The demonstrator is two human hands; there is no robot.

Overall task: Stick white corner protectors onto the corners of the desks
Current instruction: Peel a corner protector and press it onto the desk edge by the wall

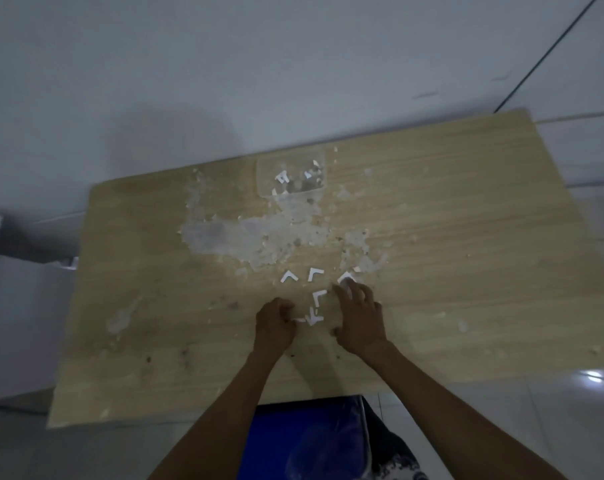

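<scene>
Left hand (274, 323) pinches a protector (312, 318) near the desk (467, 237) edge, right hand (359, 317) spread loose just beside: peel backing clean, keep adhesive untouched.

Our left hand (275, 322) curled in a pinch, our right hand (359, 315) with fingers spread, both forearms outstretched.

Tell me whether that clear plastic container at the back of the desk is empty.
Not empty. Through the clear container a few white corner protectors and some darker bits show inside; what the bits are, cannot tell.
</scene>
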